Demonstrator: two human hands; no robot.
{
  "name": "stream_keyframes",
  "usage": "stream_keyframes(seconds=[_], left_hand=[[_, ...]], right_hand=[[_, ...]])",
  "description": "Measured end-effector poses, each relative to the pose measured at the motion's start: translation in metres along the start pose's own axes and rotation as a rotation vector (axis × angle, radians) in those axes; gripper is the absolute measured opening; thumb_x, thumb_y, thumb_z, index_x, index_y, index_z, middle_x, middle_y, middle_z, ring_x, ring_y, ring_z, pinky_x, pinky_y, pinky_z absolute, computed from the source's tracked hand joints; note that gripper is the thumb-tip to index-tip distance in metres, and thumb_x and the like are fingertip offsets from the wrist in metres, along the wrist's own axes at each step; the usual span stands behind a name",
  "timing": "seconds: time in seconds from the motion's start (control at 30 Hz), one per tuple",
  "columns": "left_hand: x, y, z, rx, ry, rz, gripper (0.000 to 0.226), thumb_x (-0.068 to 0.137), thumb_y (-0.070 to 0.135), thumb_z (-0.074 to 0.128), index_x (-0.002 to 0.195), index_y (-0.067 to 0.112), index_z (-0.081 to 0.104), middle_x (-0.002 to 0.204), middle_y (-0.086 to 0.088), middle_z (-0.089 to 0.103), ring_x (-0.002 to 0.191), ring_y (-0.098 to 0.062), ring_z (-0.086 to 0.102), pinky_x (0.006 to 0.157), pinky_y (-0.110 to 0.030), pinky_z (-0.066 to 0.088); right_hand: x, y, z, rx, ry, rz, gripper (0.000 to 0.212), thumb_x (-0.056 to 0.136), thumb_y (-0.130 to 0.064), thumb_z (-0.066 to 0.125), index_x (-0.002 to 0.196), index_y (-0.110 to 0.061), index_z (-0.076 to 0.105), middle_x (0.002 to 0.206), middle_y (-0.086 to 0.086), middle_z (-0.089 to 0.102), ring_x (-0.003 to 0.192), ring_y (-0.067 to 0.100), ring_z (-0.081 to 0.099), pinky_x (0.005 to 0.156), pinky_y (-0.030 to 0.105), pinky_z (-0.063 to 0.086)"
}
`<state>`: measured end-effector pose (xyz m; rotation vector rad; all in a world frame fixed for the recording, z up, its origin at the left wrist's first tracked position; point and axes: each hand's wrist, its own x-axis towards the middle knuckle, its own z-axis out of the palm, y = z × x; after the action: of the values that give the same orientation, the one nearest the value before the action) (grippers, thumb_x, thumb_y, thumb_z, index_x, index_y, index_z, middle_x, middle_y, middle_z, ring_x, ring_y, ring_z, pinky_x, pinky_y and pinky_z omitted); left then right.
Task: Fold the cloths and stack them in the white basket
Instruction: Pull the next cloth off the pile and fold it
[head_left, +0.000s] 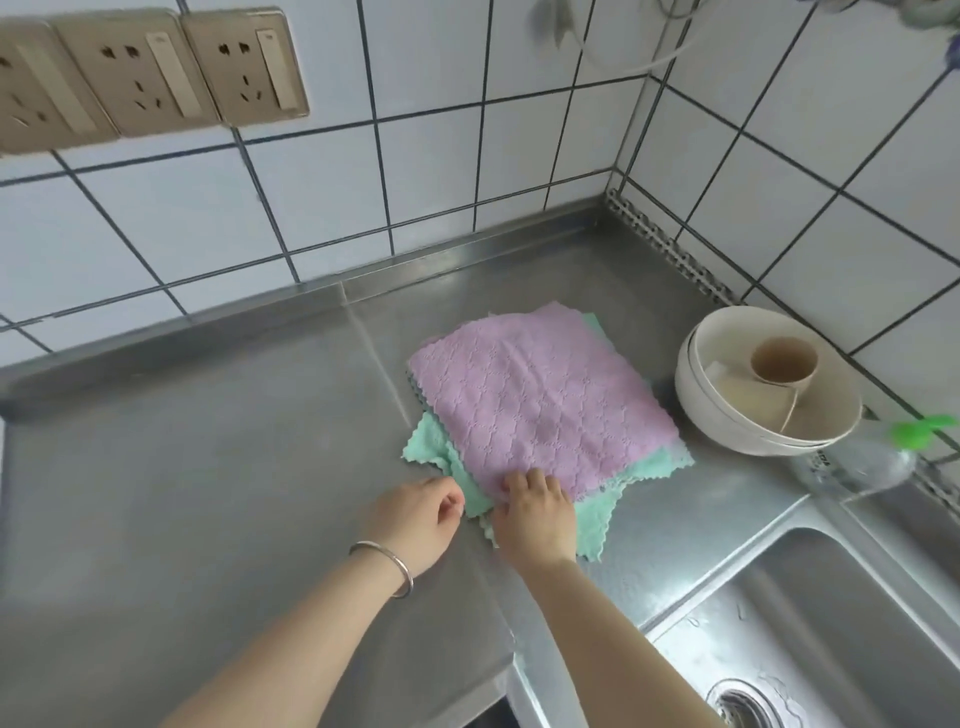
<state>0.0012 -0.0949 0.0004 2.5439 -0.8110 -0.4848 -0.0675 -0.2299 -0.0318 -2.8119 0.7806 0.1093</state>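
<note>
A pile of flat cloths lies on the steel counter (208, 467). A purple cloth (535, 400) is on top, with mint green cloths (436, 447) sticking out beneath it at the near and left edges. My right hand (535, 514) rests on the near corner of the pile, its fingers pinching the purple cloth's corner. My left hand (421, 519), with a silver bangle on the wrist, hovers just left of that corner, fingers curled and holding nothing. No white basket is in view.
A stack of cream bowls (727, 410) holding beige cups (784, 361) stands right of the cloths. A clear bottle with a green cap (872, 462) lies beside the sink (810, 623) at the lower right. Tiled walls with sockets (156, 73) close off the back.
</note>
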Motion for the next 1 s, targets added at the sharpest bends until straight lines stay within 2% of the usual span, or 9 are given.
stream_keyframes(seconds=[0.07,0.13,0.2,0.37,0.53,0.67,0.77,0.87,1.0], left_hand=[[0.004,0.004,0.001,0.001,-0.021,-0.008,0.014,0.089,0.028,0.049,0.095,0.025,0.062,0.097,0.01,0.069,0.09,-0.014,0.063,0.075,-0.026,0.045],[0.006,0.009,0.0,0.008,-0.047,-0.006,0.014,0.089,0.027,0.049,0.096,0.025,0.061,0.099,0.01,0.069,0.09,-0.014,0.063,0.073,-0.025,0.043],[0.009,0.012,-0.001,0.001,-0.057,-0.017,0.014,0.089,0.026,0.049,0.096,0.026,0.06,0.1,0.01,0.068,0.09,-0.013,0.062,0.073,-0.024,0.043],[0.006,0.011,-0.009,0.001,-0.042,-0.033,0.015,0.089,0.027,0.048,0.098,0.025,0.061,0.101,0.01,0.067,0.092,-0.013,0.061,0.076,-0.023,0.044],[0.004,0.005,-0.017,0.007,-0.021,-0.05,0.016,0.089,0.027,0.048,0.098,0.027,0.061,0.102,0.011,0.067,0.093,-0.011,0.061,0.077,-0.025,0.046],[0.002,0.003,-0.019,0.002,-0.025,-0.051,0.016,0.09,0.028,0.047,0.098,0.027,0.061,0.102,0.012,0.066,0.094,-0.011,0.061,0.078,-0.025,0.048],[0.003,0.003,-0.017,-0.001,-0.025,-0.049,0.017,0.09,0.029,0.047,0.099,0.026,0.06,0.103,0.012,0.066,0.094,-0.012,0.061,0.078,-0.024,0.047],[0.004,0.003,-0.015,0.004,-0.031,-0.044,0.017,0.09,0.029,0.047,0.1,0.026,0.06,0.105,0.011,0.066,0.095,-0.012,0.061,0.077,-0.024,0.046],[0.01,0.003,-0.005,-0.002,-0.033,-0.026,0.019,0.089,0.026,0.048,0.105,0.026,0.059,0.111,0.009,0.061,0.098,-0.012,0.059,0.08,-0.025,0.046]], right_hand=[[0.004,0.007,-0.007,-0.008,0.025,-0.058,0.017,0.062,-0.021,0.053,0.062,-0.015,0.069,0.06,0.001,0.059,0.053,0.025,0.061,0.045,0.028,0.045],[0.008,0.015,-0.012,0.035,-0.03,-0.07,0.027,0.084,-0.02,0.046,0.088,-0.015,0.072,0.086,0.004,0.064,0.081,0.029,0.064,0.062,0.031,0.046],[0.015,0.024,-0.017,0.109,-0.163,-0.063,0.029,0.094,-0.03,0.043,0.104,-0.021,0.069,0.106,0.001,0.06,0.099,0.026,0.057,0.068,0.028,0.038],[0.018,0.026,-0.028,0.218,-0.26,-0.002,0.024,0.091,-0.033,0.049,0.093,-0.025,0.071,0.091,0.002,0.064,0.076,0.022,0.052,0.062,0.025,0.037],[0.021,0.025,-0.032,0.418,-0.358,0.186,0.021,0.078,-0.018,0.062,0.061,-0.031,0.06,0.079,-0.003,0.066,0.074,0.017,0.061,0.06,0.025,0.049],[0.024,0.023,-0.037,0.499,-0.42,0.204,0.019,0.078,-0.015,0.065,0.062,-0.025,0.061,0.063,-0.009,0.057,0.061,0.006,0.052,0.05,0.014,0.041],[0.027,0.021,-0.042,0.462,-0.458,0.214,0.017,0.081,-0.014,0.06,0.066,-0.023,0.062,0.067,-0.006,0.056,0.071,0.012,0.052,0.053,0.017,0.04],[0.028,0.019,-0.046,0.445,-0.49,0.219,0.013,0.082,-0.013,0.057,0.076,-0.021,0.065,0.068,-0.007,0.055,0.068,0.01,0.051,0.053,0.016,0.04],[0.025,0.024,-0.044,0.573,-0.42,0.249,0.021,0.081,-0.013,0.059,0.062,-0.023,0.062,0.062,-0.005,0.059,0.063,0.013,0.053,0.059,0.021,0.044]])
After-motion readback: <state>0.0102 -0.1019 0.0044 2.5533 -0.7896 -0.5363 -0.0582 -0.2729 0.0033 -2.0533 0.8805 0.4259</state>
